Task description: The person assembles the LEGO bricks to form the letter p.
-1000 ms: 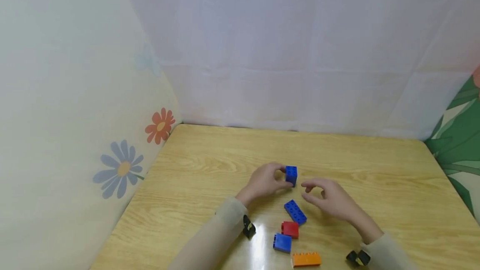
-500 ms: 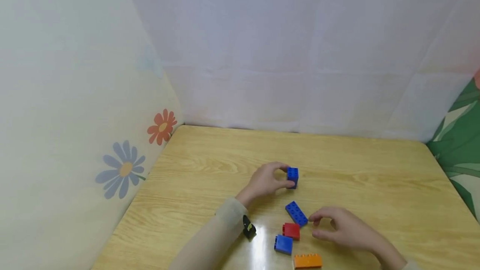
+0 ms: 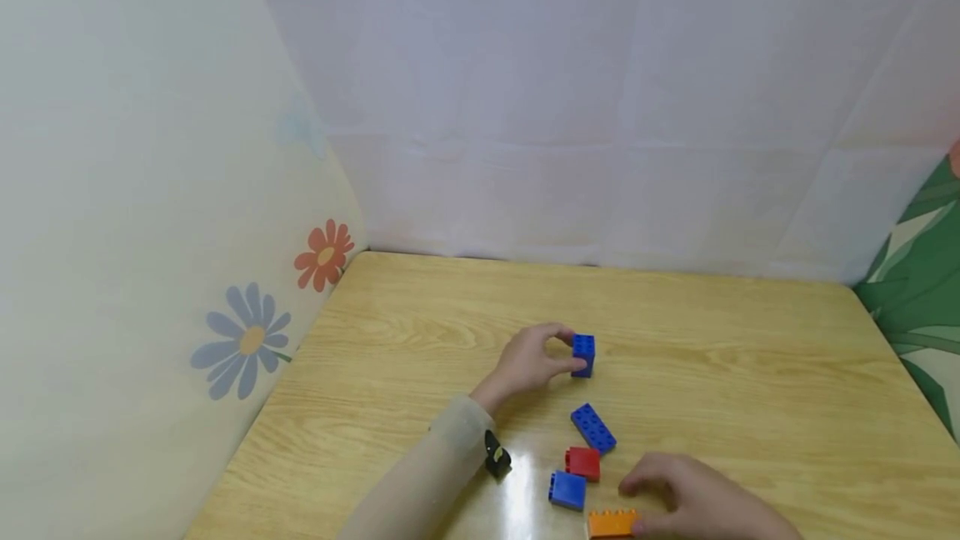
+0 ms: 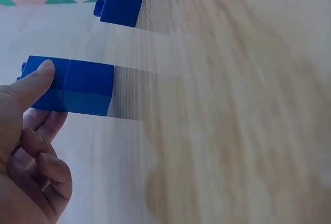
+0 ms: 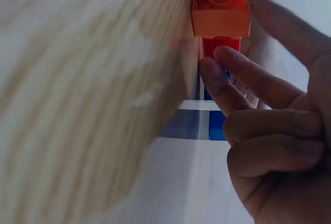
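Note:
My left hand (image 3: 525, 361) pinches a stack of two blue toy building bricks (image 3: 582, 356), which stands upright on the table. In the left wrist view the thumb lies on the upper blue brick (image 4: 37, 87), with fingertips beneath its other side. My right hand (image 3: 697, 497) is around the right end of an orange brick (image 3: 611, 525) lying on its side. Its thumb tip is beside that brick in the right wrist view, while the forefingers reach out apart from the thumb. Whether the thumb touches the brick I cannot tell.
Between the hands lie a long blue brick (image 3: 593, 428) with studs up, a red brick (image 3: 582, 463) and a blue brick (image 3: 567, 490) on their sides. They rest on a wooden table (image 3: 420, 298). A white cloth (image 3: 487, 107) hangs behind its far edge.
My right hand has come toward the table's near side, past the long blue brick, down to the orange brick. The left hand has stayed at the blue stack.

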Tool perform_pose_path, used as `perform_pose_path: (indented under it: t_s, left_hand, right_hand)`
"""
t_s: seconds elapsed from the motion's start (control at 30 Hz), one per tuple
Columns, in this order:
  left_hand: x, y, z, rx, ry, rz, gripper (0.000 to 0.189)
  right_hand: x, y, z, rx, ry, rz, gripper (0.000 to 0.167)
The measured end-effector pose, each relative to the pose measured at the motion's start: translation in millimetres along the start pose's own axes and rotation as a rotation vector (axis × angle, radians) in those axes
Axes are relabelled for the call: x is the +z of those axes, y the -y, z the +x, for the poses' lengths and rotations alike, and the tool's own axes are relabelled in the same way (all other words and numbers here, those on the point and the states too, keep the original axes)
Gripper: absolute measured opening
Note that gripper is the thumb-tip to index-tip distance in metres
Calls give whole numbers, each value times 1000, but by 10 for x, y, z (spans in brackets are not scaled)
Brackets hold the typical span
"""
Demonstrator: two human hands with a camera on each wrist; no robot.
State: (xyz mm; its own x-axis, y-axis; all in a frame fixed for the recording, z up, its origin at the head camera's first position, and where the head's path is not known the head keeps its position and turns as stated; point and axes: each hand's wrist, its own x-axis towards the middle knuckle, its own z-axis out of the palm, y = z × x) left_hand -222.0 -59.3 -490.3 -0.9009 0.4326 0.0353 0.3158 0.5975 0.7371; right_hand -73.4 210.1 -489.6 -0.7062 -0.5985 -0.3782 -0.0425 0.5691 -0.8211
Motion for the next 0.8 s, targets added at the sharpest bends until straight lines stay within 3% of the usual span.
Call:
perform_pose_path:
  t_s: [0.13, 0.4, 0.8]
  left_hand:
    - [5, -2, 2, 2, 3, 1, 49]
    - [-1, -3, -4, 3, -1, 1, 48]
    - [-7, 5, -7, 3, 4, -2, 48]
  right_hand:
    - [36, 7, -11, 48, 19, 38, 28]
    - [35, -29, -13, -15, 27, 4, 14]
    - [-9, -62, -26, 6, 7, 102, 22]
